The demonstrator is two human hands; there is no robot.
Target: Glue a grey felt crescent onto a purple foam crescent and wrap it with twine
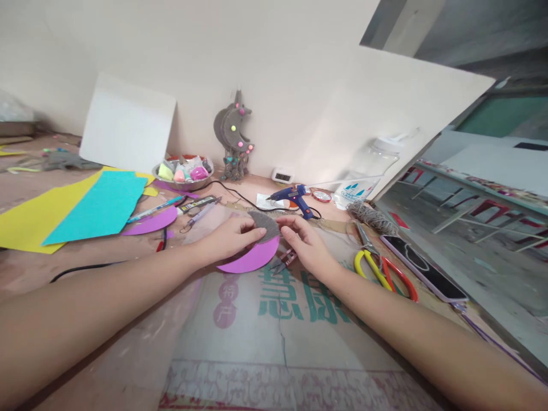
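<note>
**Two hands on a stacked pair of crescents**

Cream wall panels back a brown counter strewn with craft supplies, with one clear printed plastic sack spread flat across it under both forearms.

Two crescents lie stacked at the fingertips. One grey woven fabric crescent sits on top of one purple foam crescent, whose lower curve shows below it. The left hand has its fingers drawn together, thumb and forefinger closed on the grey piece's left edge. The right hand is loosely spread, its fingers slightly curled, and only the tips touch the grey piece's right edge; it grips nothing.

Just below the right fingers lies one small pair of red-handled thread snips, touching the purple foam. Just beyond them lies one blue hot-glue gun. Further out past the right wrist are one bundle of brown twine, one pair of scissors with a yellow and a red handle and one dark smartphone.

Beyond the left fingers rests a second purple foam crescent, well apart from the hand. Past it are one teal foam sheet overlapping one yellow foam sheet, and one metal bowl of coloured clay lumps. One grey moon-shaped hanging ornament and one white board lean against the wall.
</note>
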